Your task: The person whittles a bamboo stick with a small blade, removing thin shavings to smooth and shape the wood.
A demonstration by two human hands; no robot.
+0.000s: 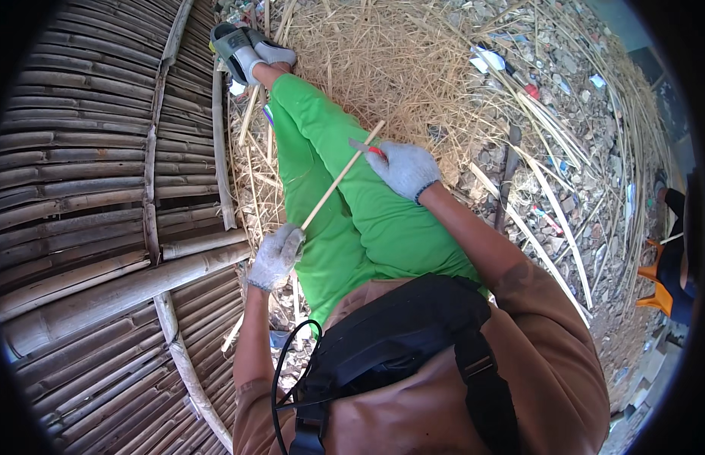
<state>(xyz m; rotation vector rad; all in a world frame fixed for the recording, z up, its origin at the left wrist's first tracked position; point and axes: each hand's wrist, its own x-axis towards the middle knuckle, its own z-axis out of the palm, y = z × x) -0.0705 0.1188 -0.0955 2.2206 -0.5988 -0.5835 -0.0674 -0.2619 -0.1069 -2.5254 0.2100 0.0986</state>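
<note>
A thin, pale bamboo stick [336, 184] lies slantwise above my green trouser legs. Its lower end is in my gloved left hand [277, 256], whose fingers are closed round it. Near the stick's upper end, my gloved right hand [408, 170] grips a small knife [365, 147] with a red handle. The knife's short grey blade crosses the stick and appears to touch it. Both gloves are light grey knit with dark cuffs. My right fingers are partly hidden behind the back of that hand.
A slatted bamboo platform [79, 167] fills the left side, with a thick bamboo pole [125, 292] across it. Straw shavings [368, 61] cover the ground ahead. Split bamboo strips [565, 220] and litter lie at right. Another person [677, 284] sits by an orange stool [656, 284] at far right.
</note>
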